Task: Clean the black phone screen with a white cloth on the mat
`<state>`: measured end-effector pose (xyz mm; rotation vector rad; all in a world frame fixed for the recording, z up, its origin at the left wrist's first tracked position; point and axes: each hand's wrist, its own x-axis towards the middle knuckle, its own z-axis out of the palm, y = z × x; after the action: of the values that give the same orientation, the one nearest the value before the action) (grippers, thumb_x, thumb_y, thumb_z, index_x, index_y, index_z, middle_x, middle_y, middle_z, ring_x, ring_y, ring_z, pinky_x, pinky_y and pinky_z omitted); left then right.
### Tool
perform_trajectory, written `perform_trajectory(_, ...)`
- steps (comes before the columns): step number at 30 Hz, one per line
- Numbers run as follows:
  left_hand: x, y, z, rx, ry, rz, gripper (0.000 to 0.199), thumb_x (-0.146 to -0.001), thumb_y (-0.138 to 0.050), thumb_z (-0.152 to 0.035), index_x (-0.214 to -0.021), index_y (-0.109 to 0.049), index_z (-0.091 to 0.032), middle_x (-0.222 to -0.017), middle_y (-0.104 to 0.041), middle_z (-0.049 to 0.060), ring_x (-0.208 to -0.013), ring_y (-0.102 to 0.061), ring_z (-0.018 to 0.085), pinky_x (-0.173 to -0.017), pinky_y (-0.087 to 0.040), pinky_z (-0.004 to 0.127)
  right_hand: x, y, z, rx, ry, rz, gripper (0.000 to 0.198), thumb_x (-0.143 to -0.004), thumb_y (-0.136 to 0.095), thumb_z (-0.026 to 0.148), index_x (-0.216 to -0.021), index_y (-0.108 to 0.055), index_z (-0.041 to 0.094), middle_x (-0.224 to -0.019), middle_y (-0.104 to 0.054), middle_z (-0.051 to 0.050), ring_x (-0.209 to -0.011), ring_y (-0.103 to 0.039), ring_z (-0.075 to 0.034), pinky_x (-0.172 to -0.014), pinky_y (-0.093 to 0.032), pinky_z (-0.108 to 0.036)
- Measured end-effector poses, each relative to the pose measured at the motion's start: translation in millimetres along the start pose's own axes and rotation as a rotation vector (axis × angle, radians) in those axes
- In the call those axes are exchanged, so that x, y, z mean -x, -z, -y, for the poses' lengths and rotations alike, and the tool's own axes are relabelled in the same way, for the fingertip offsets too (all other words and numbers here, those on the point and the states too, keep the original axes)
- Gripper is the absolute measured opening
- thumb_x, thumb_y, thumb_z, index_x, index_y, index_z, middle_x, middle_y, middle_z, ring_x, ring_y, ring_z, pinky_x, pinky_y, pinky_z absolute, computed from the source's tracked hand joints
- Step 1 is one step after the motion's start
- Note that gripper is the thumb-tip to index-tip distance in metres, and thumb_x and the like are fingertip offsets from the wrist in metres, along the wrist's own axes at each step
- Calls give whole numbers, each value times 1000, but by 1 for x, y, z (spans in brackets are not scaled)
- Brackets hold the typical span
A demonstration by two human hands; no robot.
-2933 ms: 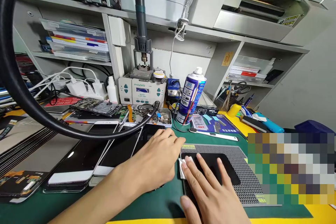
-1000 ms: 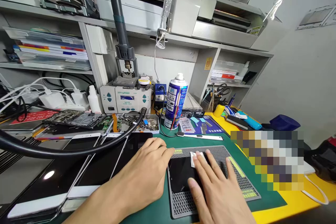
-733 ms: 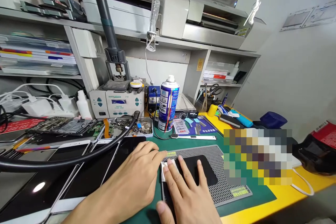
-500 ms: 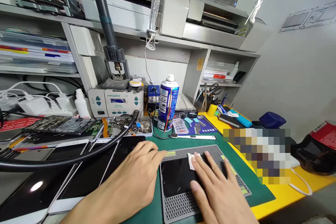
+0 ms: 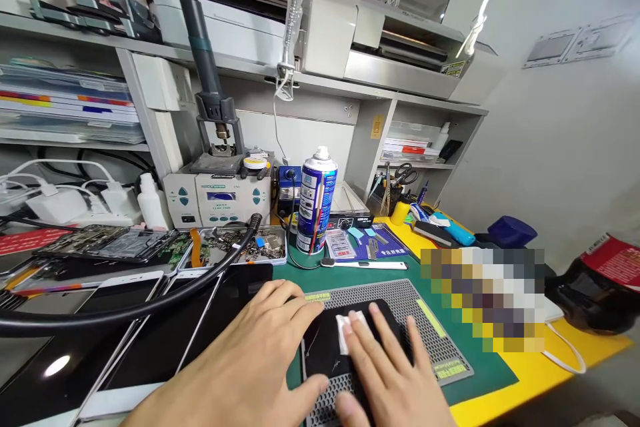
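Black glossy phone panel [image 5: 325, 350], fine scratches, flat on grey perforated mat [image 5: 425, 310], tabletop 6 o'clock. Right hand [image 5: 390, 373] fingers spread flat, pressing white wipe [image 5: 344, 330]. Left hand [image 5: 255, 353] open, bracing 9 o'clock edge.

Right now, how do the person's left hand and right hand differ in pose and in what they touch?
The left hand lies at the grey mat's left edge, empty. The right hand presses a white wipe onto the black screen under its fingers. Both are flat, palms down.
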<state>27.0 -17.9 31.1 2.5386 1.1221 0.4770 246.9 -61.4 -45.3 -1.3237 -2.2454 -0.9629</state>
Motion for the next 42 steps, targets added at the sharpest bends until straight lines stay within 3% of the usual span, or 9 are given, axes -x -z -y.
perform_trajectory(2, -2, 0, -1, -11, 15, 35, 46, -80, -69, -30, -125, -62, -22, -126, -62, 10, -122, -52, 32, -106, -44, 51, -1, -5, 10, -89, -63, -31, 61, -101, -34, 63, -116, -76, 22, -133, -64, -1, -116, -67, -35, -113, -36, -62)
perform_trajectory(7, -5, -4, 2, -34, 35, 78, 53, -85, -65, -32, -137, -57, -24, -134, -61, 11, -127, -52, 32, -110, -40, 57, -8, 8, -20, -153, -118, 265, 49, -103, -41, 49, -136, -62, 19, -144, -53, -3, -127, -56, -43, -96, -47, -75)
perform_trajectory(10, -4, -6, 3, -37, 58, 94, 55, -86, -65, -35, -139, -55, -24, -136, -59, 11, -129, -51, 33, -111, -39, 58, -8, 18, -46, -100, -105, 360, 52, -105, -37, 44, -142, -55, 12, -145, -50, -8, -129, -53, -44, -92, -51, -75)
perform_trajectory(14, -2, -5, 3, -28, 74, 97, 56, -86, -65, -36, -140, -55, -24, -136, -59, 11, -129, -51, 32, -112, -41, 55, 3, 22, -54, 19, -6, 281, 54, -103, -40, 47, -138, -60, 11, -142, -53, -9, -124, -59, -43, -87, -57, -68)
perform_trajectory(19, -3, -5, 2, -30, 74, 109, 56, -86, -64, -35, -141, -55, -23, -138, -58, 12, -131, -50, 33, -113, -39, 57, 16, 24, -50, 130, 182, 112, 50, -99, -47, 50, -120, -73, 12, -130, -65, -9, -103, -72, -42, -71, -60, -60)
perform_trajectory(26, -3, -5, 2, -41, 103, 154, 62, -88, -61, -41, -146, -50, -24, -150, -51, 11, -141, -41, 34, -118, -31, 61, -16, 26, -29, -104, -96, 361, 54, -103, -38, 49, -133, -65, 12, -139, -54, -10, -123, -58, -47, -90, -51, -77)
perform_trajectory(31, -5, 0, -2, -51, 105, 159, 60, -87, -61, -37, -145, -51, -26, -148, -54, 9, -140, -44, 33, -119, -31, 60, -29, 27, -17, -287, -139, 453, 59, -102, -39, 55, -137, -62, 14, -144, -45, -6, -130, -50, -47, -99, -40, -82)
perform_trajectory(37, -5, 2, -4, -52, 119, 189, 62, -87, -61, -41, -146, -51, -23, -150, -52, 12, -142, -41, 35, -118, -30, 63, -12, 24, -42, -86, -90, 327, 51, -103, -37, 45, -133, -65, 14, -139, -55, -8, -122, -58, -46, -88, -54, -77)
perform_trajectory(42, -4, 3, -5, -53, 104, 168, 60, -86, -61, -35, -144, -52, -24, -149, -53, 12, -141, -43, 36, -117, -32, 63, -17, 11, -9, -18, -26, 130, 59, -102, -34, 53, -119, -74, 13, -130, -63, -11, -111, -67, -45, -79, -59, -74)
